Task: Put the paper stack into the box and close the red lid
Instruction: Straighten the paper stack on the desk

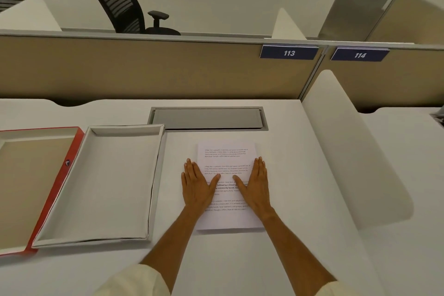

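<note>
Both of your hands lie flat and spread on the paper stack (227, 190) just right of centre in the frame, palms down, gripping nothing. Your left hand (195, 186) covers the stack's left edge, its outer fingers (188, 167) reaching past the sheet onto the white desk (300, 247), with the thumb angled inward across the printed text. Your right hand (255, 185) mirrors it on the right side of the page, fingers together and pointing toward the top of the frame, thumb slanted inward toward the left one. The two thumbs come near each other in the middle of the sheet but stay apart. Pale sleeves (134, 281) show at the bottom of the frame.

The stack lies flat on the desk, printed side up, its lower edge showing a slight thickness. To its left, apart from it, sits the open box (96, 240), a shallow white tray with nothing inside. The red lid (57, 190) lies open further left at the frame's left edge, inner side up, its red rim touching the box's left wall.

Above the stack, a grey recessed panel (207, 119) is set into the desk. Behind it runs a tan partition (144, 69) bearing blue plates reading 113 (289, 52) and 114 (359, 55). A black office chair (125, 2) stands beyond, upper left.
</note>
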